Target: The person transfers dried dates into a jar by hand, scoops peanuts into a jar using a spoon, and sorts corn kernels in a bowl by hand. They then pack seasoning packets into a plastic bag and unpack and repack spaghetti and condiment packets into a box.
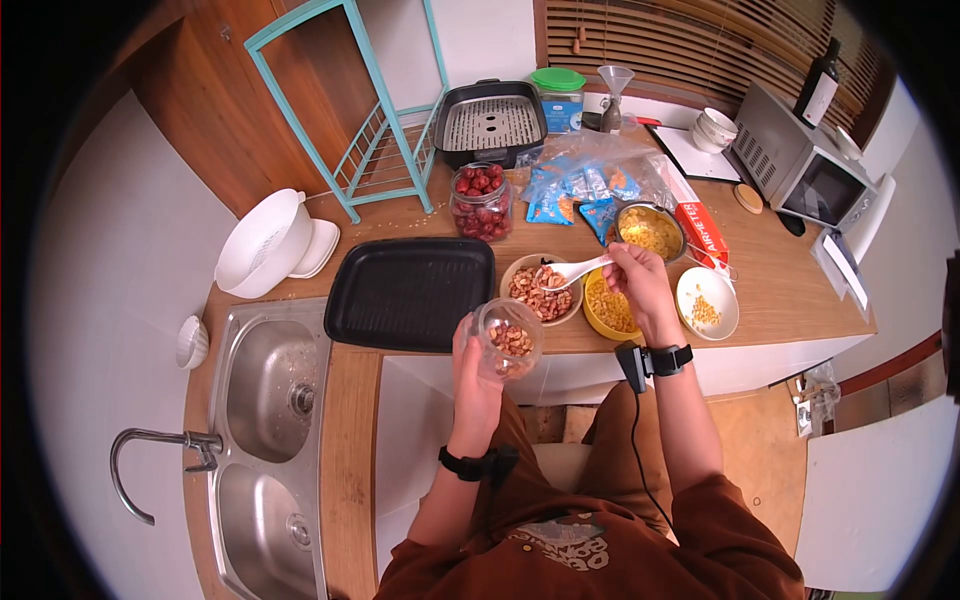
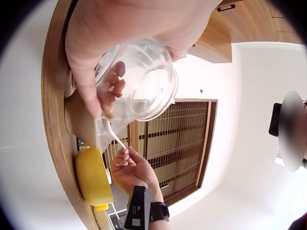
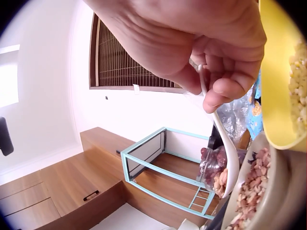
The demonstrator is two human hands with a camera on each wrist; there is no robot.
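The right hand [image 1: 640,284] pinches a spoon [image 1: 578,271] of nuts [image 1: 550,278] over the bowl [image 3: 277,186], the left hand [image 1: 474,388] holds the jar [image 2: 148,81], and a wobble could spill nuts on the bench [image 1: 785,265].

Nearest, the left hand [image 2: 132,21] grips a clear jar [image 2: 148,79] holding reddish nuts [image 2: 117,87]. The right hand [image 2: 134,172] pinches a white handle [image 2: 114,133]. A yellow bowl [image 2: 93,177] stands on the wooden surface [image 2: 53,110], right of a beige bowl [image 2: 80,120]; slatted blinds [image 2: 180,143] hang far behind.
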